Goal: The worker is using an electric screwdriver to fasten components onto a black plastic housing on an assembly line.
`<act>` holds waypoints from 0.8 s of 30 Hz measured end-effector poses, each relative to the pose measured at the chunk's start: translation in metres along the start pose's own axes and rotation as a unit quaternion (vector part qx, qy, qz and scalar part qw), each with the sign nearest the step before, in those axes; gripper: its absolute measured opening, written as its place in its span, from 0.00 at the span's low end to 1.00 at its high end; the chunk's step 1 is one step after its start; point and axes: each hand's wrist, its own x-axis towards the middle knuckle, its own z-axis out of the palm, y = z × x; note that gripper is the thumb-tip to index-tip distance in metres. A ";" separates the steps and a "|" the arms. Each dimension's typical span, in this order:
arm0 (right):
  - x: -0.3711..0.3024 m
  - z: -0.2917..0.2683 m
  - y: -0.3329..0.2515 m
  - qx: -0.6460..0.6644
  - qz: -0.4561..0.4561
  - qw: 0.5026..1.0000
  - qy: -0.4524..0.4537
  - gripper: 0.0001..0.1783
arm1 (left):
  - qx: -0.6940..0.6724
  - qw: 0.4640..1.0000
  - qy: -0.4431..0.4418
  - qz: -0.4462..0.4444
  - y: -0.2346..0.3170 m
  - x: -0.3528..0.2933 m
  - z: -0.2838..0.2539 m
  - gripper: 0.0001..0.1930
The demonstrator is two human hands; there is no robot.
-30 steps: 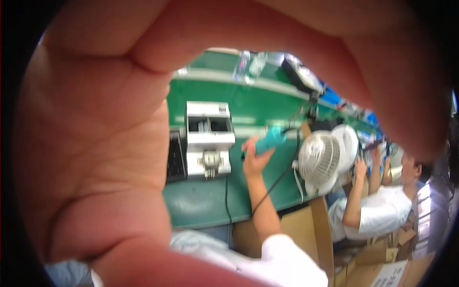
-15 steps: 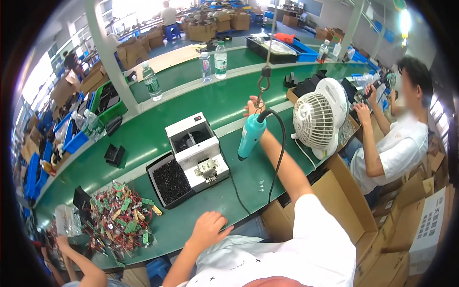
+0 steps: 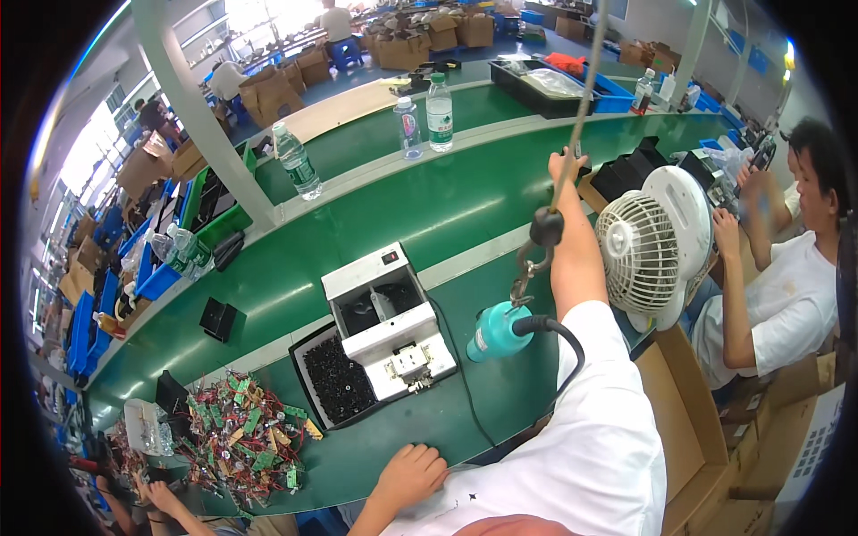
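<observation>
My right arm stretches far across the bench, and my right hand [image 3: 565, 168] closes on a small black plastic case [image 3: 582, 161] by the pile of black cases [image 3: 626, 171]. A hanging cord partly covers those fingers. At the bench's near edge my left hand [image 3: 413, 473] rests with its fingers laid on the green top, holding nothing. In front of it stands a white screw feeder machine [image 3: 384, 313], beside a black tray of small dark screws [image 3: 335, 380]. A teal electric screwdriver [image 3: 500, 332] hangs from a hook beside my right arm.
Tangled wired circuit boards [image 3: 246, 438] lie on the left. A white fan [image 3: 639, 246] stands at right, with a co-worker [image 3: 773, 286] beyond it. Bottles [image 3: 438, 112] line the ledge behind the green conveyor [image 3: 483, 201]. An open carton [image 3: 675, 420] sits by my right side.
My right hand has moved from beside the screwdriver's hook, away and to the right, onto the black case. The screwdriver has swung. My left hand stays at the bench edge, its fingers now lower.
</observation>
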 end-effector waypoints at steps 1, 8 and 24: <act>-0.002 0.009 0.000 0.027 -0.026 0.999 -0.035 0.18 | 0.003 1.000 -0.001 -0.001 -0.004 -0.001 -0.002 0.06; -0.093 0.021 -0.022 0.060 -0.106 0.973 -0.196 0.14 | 0.014 1.000 -0.001 -0.023 -0.007 -0.008 -0.003 0.06; -0.235 -0.275 -0.052 0.344 -0.166 0.924 -0.027 0.18 | -0.175 0.967 0.185 -0.027 0.027 -0.006 -0.026 0.07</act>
